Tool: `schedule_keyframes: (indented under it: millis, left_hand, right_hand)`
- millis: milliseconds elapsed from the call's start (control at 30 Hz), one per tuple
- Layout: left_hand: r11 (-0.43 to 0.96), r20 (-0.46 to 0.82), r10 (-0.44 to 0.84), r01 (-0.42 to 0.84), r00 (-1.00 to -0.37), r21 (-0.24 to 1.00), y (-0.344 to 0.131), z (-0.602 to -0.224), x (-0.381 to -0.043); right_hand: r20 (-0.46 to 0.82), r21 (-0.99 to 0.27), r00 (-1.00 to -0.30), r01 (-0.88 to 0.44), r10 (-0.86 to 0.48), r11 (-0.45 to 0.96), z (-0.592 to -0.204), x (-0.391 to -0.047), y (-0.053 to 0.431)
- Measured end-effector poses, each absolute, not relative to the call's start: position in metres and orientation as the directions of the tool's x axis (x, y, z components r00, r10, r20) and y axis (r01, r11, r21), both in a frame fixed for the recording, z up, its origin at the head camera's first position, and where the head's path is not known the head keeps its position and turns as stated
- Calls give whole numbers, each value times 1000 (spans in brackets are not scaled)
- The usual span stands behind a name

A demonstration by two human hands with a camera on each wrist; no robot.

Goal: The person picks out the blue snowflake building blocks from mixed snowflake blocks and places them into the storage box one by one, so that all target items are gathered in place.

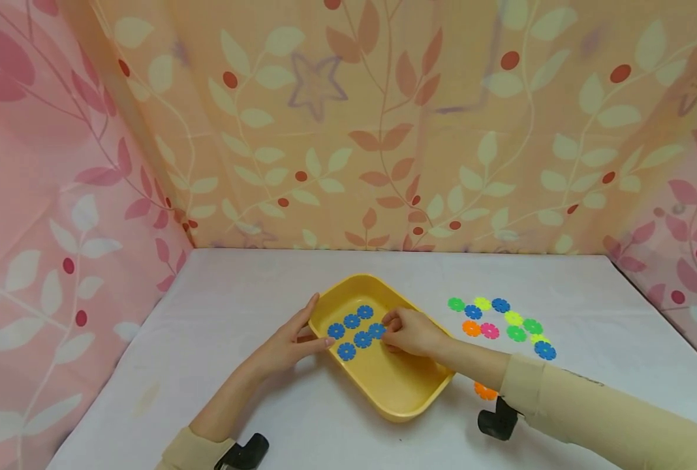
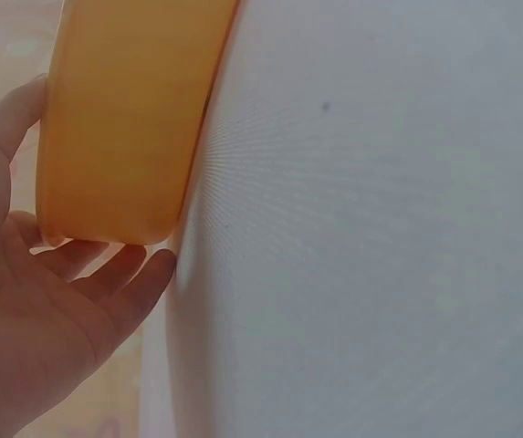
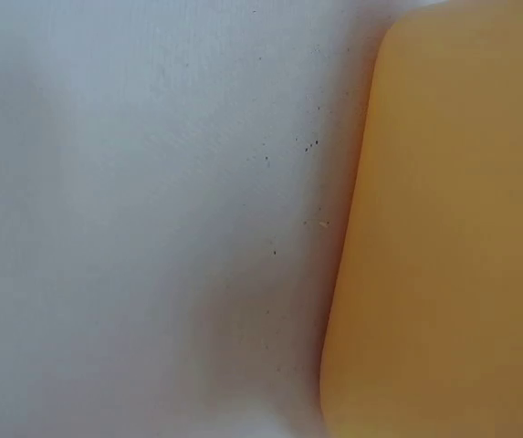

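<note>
A yellow plastic tray (image 1: 398, 388) stands at an angle on the white table. My left hand (image 1: 280, 349) holds its left corner, the thumb over the rim; in the left wrist view the fingers (image 2: 124, 297) lie against the tray's outer end. Several blue snowflake discs (image 1: 351, 321) lie flat in two rows at that end of the tray. Reaching inside over the right rim, my right hand (image 1: 416, 334) has its fingertips on the blue disc (image 1: 376, 331) at the end of the nearer row, seemingly pinching its edge. The right wrist view shows only the tray's outer wall (image 3: 444, 228).
Right of the tray lie several loose discs: green (image 1: 457, 305), yellow (image 1: 482, 303), pink (image 1: 489, 331), orange (image 1: 471, 328) and blue (image 1: 545, 350). Another orange disc (image 1: 485, 391) sits partly behind the right forearm. Patterned cloth (image 1: 384, 163) walls the table's back and sides.
</note>
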State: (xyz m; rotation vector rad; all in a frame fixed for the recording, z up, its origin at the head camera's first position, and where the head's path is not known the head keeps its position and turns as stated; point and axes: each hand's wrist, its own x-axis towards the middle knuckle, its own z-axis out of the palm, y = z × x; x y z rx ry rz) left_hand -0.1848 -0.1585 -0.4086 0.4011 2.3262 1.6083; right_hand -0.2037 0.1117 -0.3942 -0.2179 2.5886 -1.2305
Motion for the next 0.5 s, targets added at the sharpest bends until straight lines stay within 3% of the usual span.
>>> schedule_keyframes:
  millis: [267,500]
  left_hand:
    - [342,-82,377,56,-922,938,-159,-409,-185]
    - [332,-72,392,68,-917,941,-159,-410,-185]
  right_hand:
    - [-145,-865,-937,-36,-317,500,-371,-195,134]
    - [-109,-948,-958,20,-265,317,-353,-186,177]
